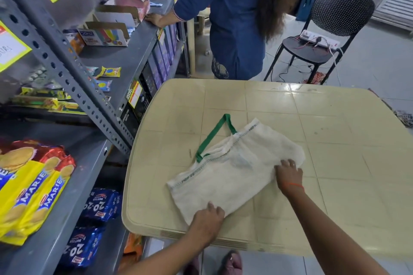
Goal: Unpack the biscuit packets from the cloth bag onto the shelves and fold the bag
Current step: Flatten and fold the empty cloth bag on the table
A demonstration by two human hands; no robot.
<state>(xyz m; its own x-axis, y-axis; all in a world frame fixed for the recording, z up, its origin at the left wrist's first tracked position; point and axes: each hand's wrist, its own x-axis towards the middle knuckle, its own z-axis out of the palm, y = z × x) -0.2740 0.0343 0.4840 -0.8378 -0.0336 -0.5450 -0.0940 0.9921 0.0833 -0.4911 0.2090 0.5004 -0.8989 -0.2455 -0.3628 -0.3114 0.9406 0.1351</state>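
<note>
1. While the white woven cloth bag with green strap handles (232, 167) lies flat on the cream plastic table with a tile pattern (335, 118), the left hand (206, 219) presses palm-down on its near corner.
2. The right hand (288, 174) rests fingers spread on the bag's right edge, perhaps gripping a fold.
3. Yellow Marie biscuit packets (33, 187) and blue 20-20 packets (100, 205) sit on the grey metal shelves (73, 196) to the left.
4. A person in blue (234, 18) stands beyond the table, beside a black chair (324, 35).
</note>
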